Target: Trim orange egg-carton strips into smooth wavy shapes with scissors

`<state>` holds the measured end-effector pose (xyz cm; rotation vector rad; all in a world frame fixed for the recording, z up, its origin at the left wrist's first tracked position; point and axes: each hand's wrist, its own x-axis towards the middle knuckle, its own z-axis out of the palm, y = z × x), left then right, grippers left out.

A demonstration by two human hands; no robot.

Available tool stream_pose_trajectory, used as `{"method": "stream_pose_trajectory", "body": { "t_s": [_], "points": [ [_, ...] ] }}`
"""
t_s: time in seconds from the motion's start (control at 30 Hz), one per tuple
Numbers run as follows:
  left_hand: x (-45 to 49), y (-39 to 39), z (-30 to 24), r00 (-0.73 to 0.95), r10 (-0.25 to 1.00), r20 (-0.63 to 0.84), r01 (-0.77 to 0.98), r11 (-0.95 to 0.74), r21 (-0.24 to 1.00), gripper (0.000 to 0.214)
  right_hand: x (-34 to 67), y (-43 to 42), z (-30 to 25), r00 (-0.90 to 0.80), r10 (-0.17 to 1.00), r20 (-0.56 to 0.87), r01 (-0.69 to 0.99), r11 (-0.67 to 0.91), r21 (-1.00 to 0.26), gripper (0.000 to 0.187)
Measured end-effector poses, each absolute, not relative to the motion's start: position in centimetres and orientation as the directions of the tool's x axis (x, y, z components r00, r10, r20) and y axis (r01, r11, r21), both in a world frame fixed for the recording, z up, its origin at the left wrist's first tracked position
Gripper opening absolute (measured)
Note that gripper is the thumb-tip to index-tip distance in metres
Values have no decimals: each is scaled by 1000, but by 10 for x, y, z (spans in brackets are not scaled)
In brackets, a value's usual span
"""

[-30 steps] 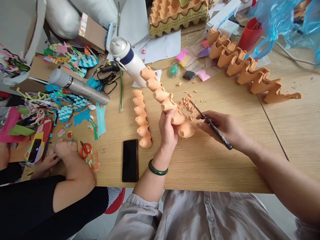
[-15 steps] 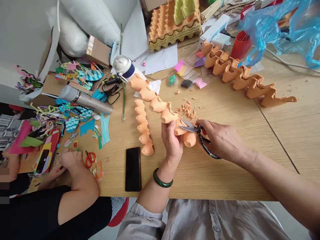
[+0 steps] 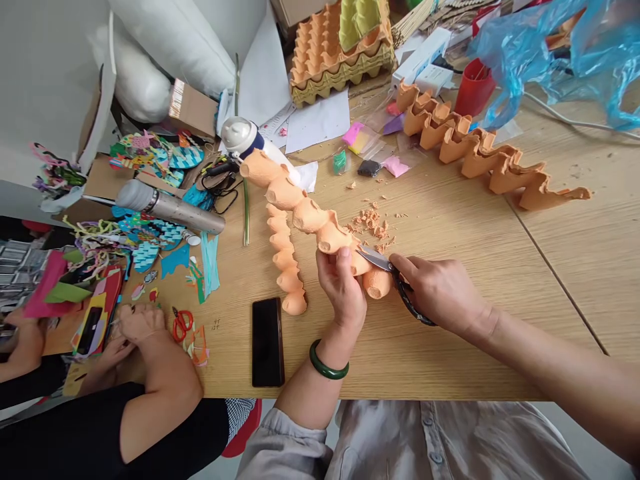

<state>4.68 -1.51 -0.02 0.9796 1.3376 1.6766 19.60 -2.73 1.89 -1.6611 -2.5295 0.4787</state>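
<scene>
My left hand [image 3: 343, 287] is closed round a strip of orange egg-carton cups [image 3: 300, 207], holding it above the wooden table [image 3: 450, 333] near its lower end. My right hand [image 3: 440, 293] grips black-handled scissors [image 3: 395, 280], whose blades reach into the strip between the last two cups. A second strip of cups [image 3: 285, 257] lies flat on the table just left of my left hand. Orange cardboard crumbs [image 3: 375, 223] are scattered behind the blades.
A black phone [image 3: 267, 341] lies near the front edge. Another person's hands [image 3: 137, 323] work at the left among coloured paper scraps and red scissors [image 3: 180, 322]. A long zigzag carton strip [image 3: 480, 157], egg trays [image 3: 340, 47], a bottle [image 3: 247, 140] and a red cup [image 3: 473, 87] stand behind.
My right hand turned the scissors from pointing away to bringing the blades into the strip, and they have closed further onto it. The strip has swung slightly leftward.
</scene>
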Motion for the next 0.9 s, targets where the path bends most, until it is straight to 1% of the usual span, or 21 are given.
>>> {"method": "stream_pose_trajectory", "body": {
  "t_s": [0.13,0.3,0.37,0.43,0.5,0.57,0.67,0.73,0.83,0.9],
  "points": [
    [46,-15,-5,-420,904,76,-82,-121,989,27,194,-28,20,-396,908,-135,893,347,-286,31],
    [45,-8,-7,-422,906,23,-156,-98,983,25,192,-23,21,-358,905,-232,911,284,-299,31],
    [42,-4,-5,-422,906,-20,-205,-73,976,25,193,-21,20,-316,918,-241,914,226,-337,31],
    [40,-1,-3,-426,904,-49,-247,-64,967,26,195,-19,20,-266,934,-240,899,150,-412,30],
    [38,1,-1,-428,903,-42,-267,-82,960,28,197,-18,19,-240,945,-223,859,100,-502,30],
    [36,2,1,-427,904,-22,-272,-106,956,28,200,-18,18,-231,958,-171,817,96,-569,35],
    [36,2,0,-421,907,-5,-287,-128,949,30,202,-17,16,-212,972,-97,772,106,-627,42],
    [36,1,-2,-419,908,17,-296,-154,943,31,203,-18,15,-208,975,-78,741,104,-664,48],
    [38,0,-5,-410,910,68,-278,-196,940,32,203,-20,13,-227,973,-35,730,146,-668,59],
    [40,-2,-6,-392,915,94,-249,-204,947,34,201,-23,12,-236,971,35,764,208,-611,64]
  ]
}}
